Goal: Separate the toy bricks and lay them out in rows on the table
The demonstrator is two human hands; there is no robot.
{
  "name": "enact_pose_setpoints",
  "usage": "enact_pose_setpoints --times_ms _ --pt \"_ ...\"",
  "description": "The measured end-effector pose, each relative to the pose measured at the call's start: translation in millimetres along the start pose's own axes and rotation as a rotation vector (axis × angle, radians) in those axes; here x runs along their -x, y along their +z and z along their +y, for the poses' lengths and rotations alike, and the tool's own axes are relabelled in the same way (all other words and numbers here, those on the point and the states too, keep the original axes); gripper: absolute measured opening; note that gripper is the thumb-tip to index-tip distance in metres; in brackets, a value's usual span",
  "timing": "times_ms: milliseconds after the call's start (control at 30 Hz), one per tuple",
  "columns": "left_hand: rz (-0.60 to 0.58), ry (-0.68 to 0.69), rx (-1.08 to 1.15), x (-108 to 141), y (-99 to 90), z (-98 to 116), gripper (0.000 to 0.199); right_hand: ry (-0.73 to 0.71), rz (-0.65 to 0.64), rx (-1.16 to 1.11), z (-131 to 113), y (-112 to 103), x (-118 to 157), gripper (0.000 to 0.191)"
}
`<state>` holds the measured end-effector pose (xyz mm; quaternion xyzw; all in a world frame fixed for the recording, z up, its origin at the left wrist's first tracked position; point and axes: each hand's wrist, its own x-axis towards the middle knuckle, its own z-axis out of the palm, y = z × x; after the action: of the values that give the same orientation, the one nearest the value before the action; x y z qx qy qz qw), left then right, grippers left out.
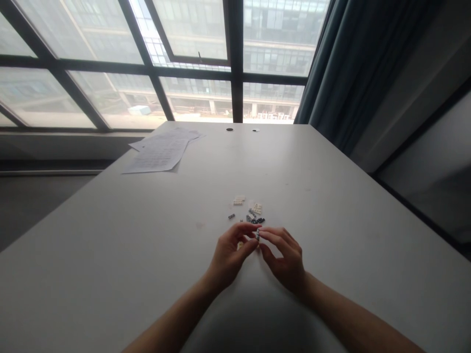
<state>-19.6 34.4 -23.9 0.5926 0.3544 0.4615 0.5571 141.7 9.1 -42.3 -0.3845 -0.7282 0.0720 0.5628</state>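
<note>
A small grey-and-white studded piece (258, 234) is pinched between the left hand (231, 250) and right hand (285, 257). The table (147, 230) is smooth, matte white.

Prob. an office rm: white desk (147, 235) w/ papers (162, 152).

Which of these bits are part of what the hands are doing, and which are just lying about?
In hand or probably part of it:
- small piece at the fingertips of left hand and right hand
- pale pieces, black pieces nearby

Apparently just lying about:
- printed sheets
</note>
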Motion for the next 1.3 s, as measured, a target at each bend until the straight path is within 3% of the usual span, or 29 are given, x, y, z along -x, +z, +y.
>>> enact_pose_setpoints --times_ms 200,500,867,1133,1300 --pt "-0.012 -0.213 0.195 2.9 5.8 9.8 0.030 0.040 0.010 0.020 0.0 -2.6 0.1 0.028" --pt "0.050 -0.332 0.318 3.3 6.9 4.6 0.028 0.028 -0.071 -0.037 -0.4 -3.3 -1.3 0.023" --pt "-0.054 -0.381 0.273 4.5 8.4 6.7 0.034 0.095 -0.117 -0.092 -0.4 -2.1 -0.9 0.034" --pt "-0.028 -0.349 0.161 3.2 8.6 7.7 0.028 0.126 -0.069 -0.053 1.0 0.8 2.0 0.035" --pt "-0.144 -0.377 0.269 4.9 8.1 3.8 0.029 0.129 -0.080 -0.081 0.3 -0.3 2.8 0.039"
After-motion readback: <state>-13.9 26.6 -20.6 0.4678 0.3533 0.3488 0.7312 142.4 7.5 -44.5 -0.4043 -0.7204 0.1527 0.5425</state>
